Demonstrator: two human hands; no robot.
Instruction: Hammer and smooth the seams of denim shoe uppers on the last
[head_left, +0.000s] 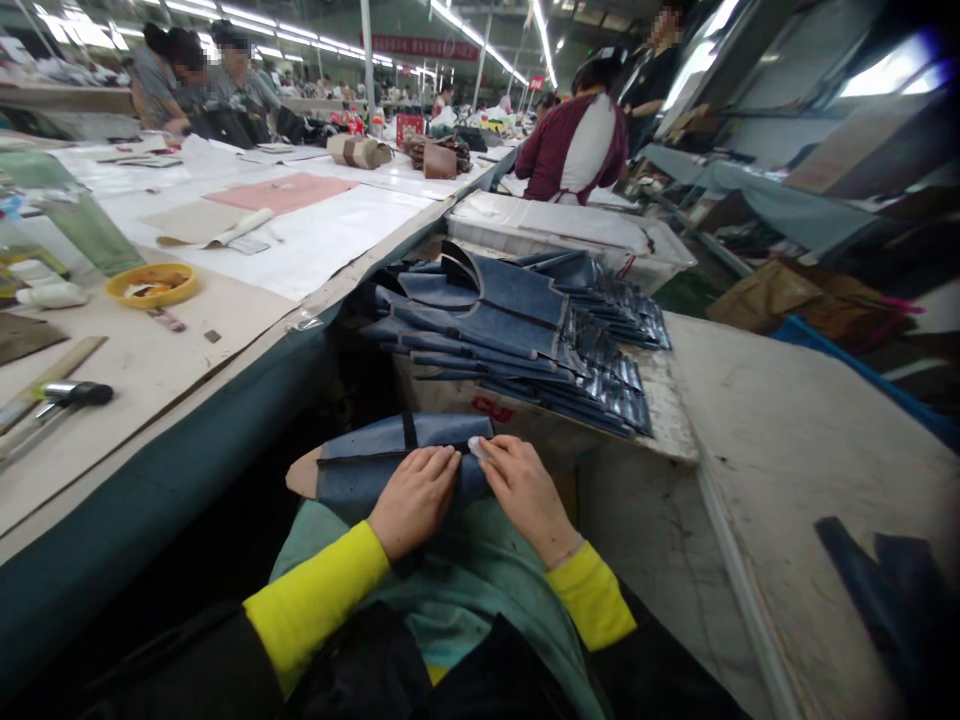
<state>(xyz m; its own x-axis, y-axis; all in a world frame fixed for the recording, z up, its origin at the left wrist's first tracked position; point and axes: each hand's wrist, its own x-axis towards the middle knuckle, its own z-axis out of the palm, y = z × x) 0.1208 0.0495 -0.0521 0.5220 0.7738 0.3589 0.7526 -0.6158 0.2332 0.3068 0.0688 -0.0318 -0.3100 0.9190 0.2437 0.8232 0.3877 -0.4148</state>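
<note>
A blue leather-like piece [360, 450] with black strips and a tan pointed end lies across my lap, over a green cloth apron [465, 570]. My left hand [418, 495] rests on it with fingers stretched out and pressing on its surface beside the dark middle seam. At its right end, my right hand [525, 490] pinches a small white wad [477, 447], perhaps cloth or paper, against the seam. Just beyond my hands, a stack of similar blue pieces [495, 310] is piled on a white box-like stand. The undersides of my fingers are hidden.
To my left runs a long worktable [255, 340] bearing a yellow bowl [152, 284], a black-headed hammer [75, 393] and a green bottle [90, 225]. A pale board [810, 450] stands at right with dark blue pieces. A person in dark red [574, 140] sits ahead.
</note>
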